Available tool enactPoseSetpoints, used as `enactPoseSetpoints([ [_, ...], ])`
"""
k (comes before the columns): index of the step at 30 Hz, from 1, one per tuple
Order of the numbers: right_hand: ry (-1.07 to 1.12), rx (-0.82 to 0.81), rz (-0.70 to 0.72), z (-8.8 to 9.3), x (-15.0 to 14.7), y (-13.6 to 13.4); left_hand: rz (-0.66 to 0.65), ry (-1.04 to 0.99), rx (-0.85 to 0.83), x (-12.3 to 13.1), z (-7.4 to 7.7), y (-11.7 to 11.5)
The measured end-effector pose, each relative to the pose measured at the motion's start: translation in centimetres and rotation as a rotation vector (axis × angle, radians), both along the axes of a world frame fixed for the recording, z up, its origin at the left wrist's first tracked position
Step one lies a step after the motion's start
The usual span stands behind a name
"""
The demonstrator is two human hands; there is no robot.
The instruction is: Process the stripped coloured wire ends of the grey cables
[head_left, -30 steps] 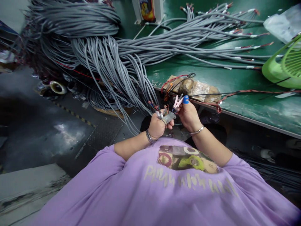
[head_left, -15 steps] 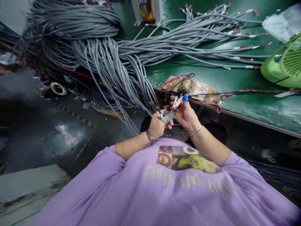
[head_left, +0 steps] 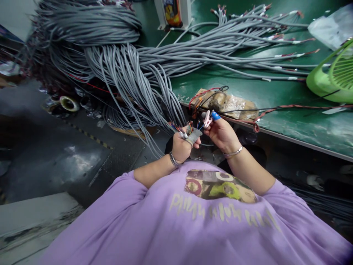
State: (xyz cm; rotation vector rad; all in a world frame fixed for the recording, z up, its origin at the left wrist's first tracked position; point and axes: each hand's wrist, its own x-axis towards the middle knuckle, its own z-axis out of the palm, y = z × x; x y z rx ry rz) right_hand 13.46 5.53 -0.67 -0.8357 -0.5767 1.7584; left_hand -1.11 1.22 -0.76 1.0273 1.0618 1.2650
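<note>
Far left, on the grey floor: one yellowish roll (head_left: 68, 103), lying on its side. Next, a heavy stack of grey cables (head_left: 91, 27), draped in a thick fall toward the person's lap, with a loose cable coil (head_left: 124, 117) beneath. Centre left: one metal wristband (head_left: 173, 159), worn at the left wrist. Left hand (head_left: 181, 148): fingers curled and closed on a bunch of cable ends (head_left: 182, 135), white-sleeved, their fine coloured wires fanned out above the grip, pointing away from the person. One grey wrapped piece (head_left: 194, 136), along the thumb side of the same hand; whether it covers the thumb or is held cannot be told. Just right of the wires: one pink clip (head_left: 207, 120), tilted, pinched between thumb and fingers of the right hand (head_left: 223, 135), its lower end near a blue wire; contact between the two cannot be made out. One blue cover (head_left: 215, 116), on the right thumb, beside the clip's upper end. One bracelet (head_left: 233, 152), right wrist. Beyond, at the edge of the green table (head_left: 278, 92): one taped brown block (head_left: 239, 106). Far right: one green fan (head_left: 320, 81), near a clear plastic bag (head_left: 331, 31).
</note>
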Motion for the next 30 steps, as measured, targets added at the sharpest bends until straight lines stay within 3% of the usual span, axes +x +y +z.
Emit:
enactPoseSetpoints([
  [6,-0.104,0.116,-0.185,-1.3,-0.7,-0.3,0.0,0.02,0.039,0.3,-0.3,0.4],
  [10,0.006,0.004,-0.071,-1.1,-1.1,0.0,-0.005,0.039,0.02,0.4,-0.3,0.4],
  [13,0.06,-0.047,-0.099,-0.7,-1.3,0.3,0.002,0.048,0.004,0.4,-0.3,0.4],
  [18,0.079,-0.055,-0.117,-0.6,-1.5,0.3,-0.009,0.054,-0.003,0.3,-0.6,0.4],
  [25,0.029,0.009,0.005,-2.0,-0.6,-0.7,-0.042,0.076,-0.016,-0.5,-1.0,-0.2],
  [30,-0.035,-0.022,-0.016,-2.2,1.0,-1.3,-0.153,0.005,-0.136,-1.0,-1.2,0.2],
])
